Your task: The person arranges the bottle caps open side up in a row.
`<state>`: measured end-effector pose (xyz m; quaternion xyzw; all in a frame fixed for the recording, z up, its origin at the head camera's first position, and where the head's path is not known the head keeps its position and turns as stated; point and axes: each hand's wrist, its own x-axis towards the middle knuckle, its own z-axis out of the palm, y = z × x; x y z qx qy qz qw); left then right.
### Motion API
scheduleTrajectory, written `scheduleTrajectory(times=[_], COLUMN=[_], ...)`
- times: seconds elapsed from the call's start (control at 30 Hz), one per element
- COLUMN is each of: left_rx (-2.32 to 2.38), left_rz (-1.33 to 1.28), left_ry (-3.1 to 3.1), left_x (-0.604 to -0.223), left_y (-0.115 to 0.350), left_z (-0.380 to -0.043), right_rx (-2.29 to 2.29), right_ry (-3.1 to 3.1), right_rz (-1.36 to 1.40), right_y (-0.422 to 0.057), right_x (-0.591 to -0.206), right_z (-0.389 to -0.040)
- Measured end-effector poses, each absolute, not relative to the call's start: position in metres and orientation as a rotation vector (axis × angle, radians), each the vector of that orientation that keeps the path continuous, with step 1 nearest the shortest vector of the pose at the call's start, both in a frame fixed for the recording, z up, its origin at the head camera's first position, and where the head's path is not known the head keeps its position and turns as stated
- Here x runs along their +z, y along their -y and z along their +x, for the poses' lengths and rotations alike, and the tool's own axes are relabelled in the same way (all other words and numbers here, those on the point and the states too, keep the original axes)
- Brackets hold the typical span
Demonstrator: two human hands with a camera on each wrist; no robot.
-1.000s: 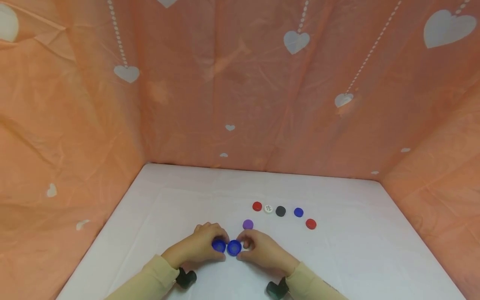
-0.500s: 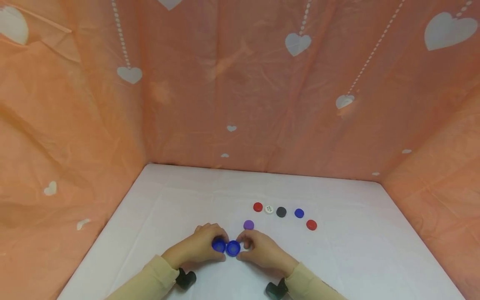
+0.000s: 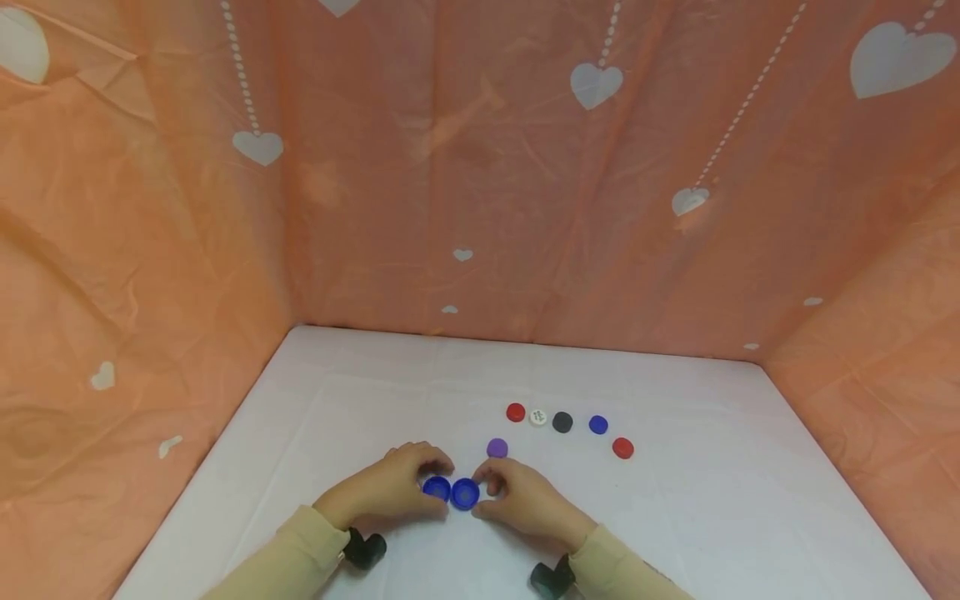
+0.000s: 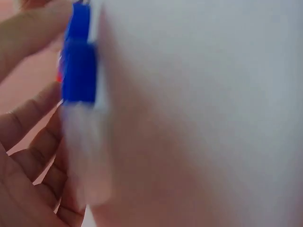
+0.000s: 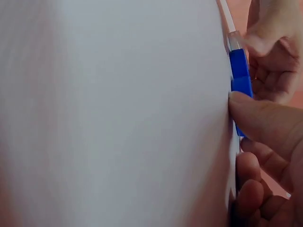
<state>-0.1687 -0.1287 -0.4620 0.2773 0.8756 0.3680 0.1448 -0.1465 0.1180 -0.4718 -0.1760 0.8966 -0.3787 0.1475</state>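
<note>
Two blue bottle caps lie side by side, hollow side up, on the white table. Around the left blue cap (image 3: 437, 489) my left hand (image 3: 382, 486) stands with thumb and fingers spread apart. In the left wrist view that near cap (image 4: 79, 71) shows a side wall, and a blurred thumb (image 4: 90, 161) is right at its lower end. My right hand (image 3: 528, 498) pinches the right blue cap (image 3: 465, 494) at its right side. The right wrist view has the right thumb (image 5: 265, 118) against this cap (image 5: 242, 86), with the fingers curled behind.
Beyond the hands lie a purple cap (image 3: 497, 448), a red cap (image 3: 515, 412), a white cap (image 3: 537, 417), a black cap (image 3: 562, 422), another blue cap (image 3: 597, 425) and a second red cap (image 3: 622, 448). An orange curtain (image 3: 495, 208) with hearts borders the table (image 3: 360, 375).
My left hand has loosened from the left cap and drawn slightly left, its fingers wider apart. The right cap has shifted a little left against the other one.
</note>
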Motion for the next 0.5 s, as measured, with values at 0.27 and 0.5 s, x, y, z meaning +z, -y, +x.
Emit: scheduleTrajectory(times=[0.27, 0.5], left_rx=[1.360, 1.377], left_rz=[0.696, 0.718], left_ry=[-2.441, -2.418], left_x=[-0.448, -0.444], left_y=[0.133, 0.112], left_z=[-0.188, -0.199], right_rx=[-1.295, -1.399], right_ry=[-2.406, -2.461], right_rz=[-0.358, -0.290], right_y=[-0.139, -0.155], right_x=[-0.466, -0.462], right_z=[-0.152, -0.162])
